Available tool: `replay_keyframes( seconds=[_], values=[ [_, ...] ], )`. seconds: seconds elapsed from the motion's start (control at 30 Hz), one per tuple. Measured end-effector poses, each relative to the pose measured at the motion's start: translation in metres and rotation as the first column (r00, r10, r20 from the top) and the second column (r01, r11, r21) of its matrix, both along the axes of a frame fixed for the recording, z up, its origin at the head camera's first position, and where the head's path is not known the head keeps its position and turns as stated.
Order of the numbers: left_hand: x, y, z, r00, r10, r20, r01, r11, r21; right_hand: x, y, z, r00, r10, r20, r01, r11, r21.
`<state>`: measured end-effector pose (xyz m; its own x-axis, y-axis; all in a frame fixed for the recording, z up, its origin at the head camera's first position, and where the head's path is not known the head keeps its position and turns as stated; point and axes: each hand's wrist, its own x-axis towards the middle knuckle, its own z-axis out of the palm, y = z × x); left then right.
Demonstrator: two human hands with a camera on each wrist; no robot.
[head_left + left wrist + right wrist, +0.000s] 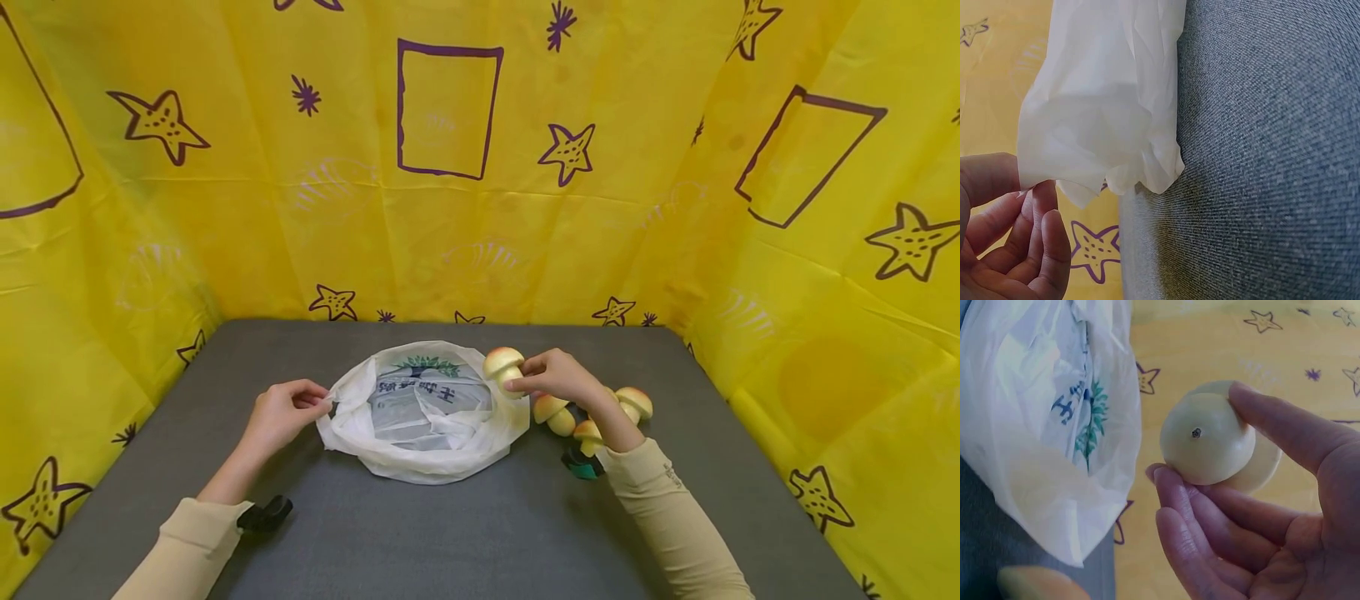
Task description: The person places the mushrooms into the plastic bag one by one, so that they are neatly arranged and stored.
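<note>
A white plastic bag [420,462] with dark lettering and a green leaf print lies on the table, its mouth spread wide. My left hand [288,412] pinches the bag's left rim between thumb and fingers; the left wrist view shows the thin plastic [1097,125] caught at the fingertips. A toy mushroom [504,365] with an orange-tinged cap is in my right hand [558,377], beside the bag's right rim. In the right wrist view, thumb and fingers grip that mushroom [1207,437], its rounded stem end facing the camera.
Several more toy mushrooms [555,412] sit to the right of the bag, partly hidden by my right forearm. A dark object with a green patch [582,467] shows beside that forearm. Yellow patterned cloth [480,250] surrounds the grey table [420,542] at the back and sides.
</note>
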<state>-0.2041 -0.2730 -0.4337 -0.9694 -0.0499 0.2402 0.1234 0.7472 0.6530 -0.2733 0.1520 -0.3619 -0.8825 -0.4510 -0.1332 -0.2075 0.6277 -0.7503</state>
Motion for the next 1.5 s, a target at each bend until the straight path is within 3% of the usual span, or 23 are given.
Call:
replay_keyframes(
  seconds=[0.17,0.5,1.0,1.5],
  values=[
    [0.001,-0.001,0.0,1.0,0.003,-0.001,-0.003,1.0,0.001,-0.003,-0.011,-0.002,0.999,-0.038,0.027,0.038,0.999,0.017],
    [0.003,-0.002,0.0,1.0,0.005,-0.004,-0.005,1.0,0.001,-0.007,-0.035,-0.005,0.986,-0.106,0.132,0.113,0.993,-0.043],
    [0.004,-0.001,0.001,1.0,-0.01,-0.002,0.01,1.0,0.018,-0.014,-0.063,-0.005,0.976,-0.106,0.19,0.116,0.992,-0.045],
    [0.003,-0.003,0.0,1.0,-0.009,0.003,0.009,0.999,0.031,-0.025,-0.09,-0.019,0.967,-0.09,0.237,0.112,0.99,-0.083]
  ],
)
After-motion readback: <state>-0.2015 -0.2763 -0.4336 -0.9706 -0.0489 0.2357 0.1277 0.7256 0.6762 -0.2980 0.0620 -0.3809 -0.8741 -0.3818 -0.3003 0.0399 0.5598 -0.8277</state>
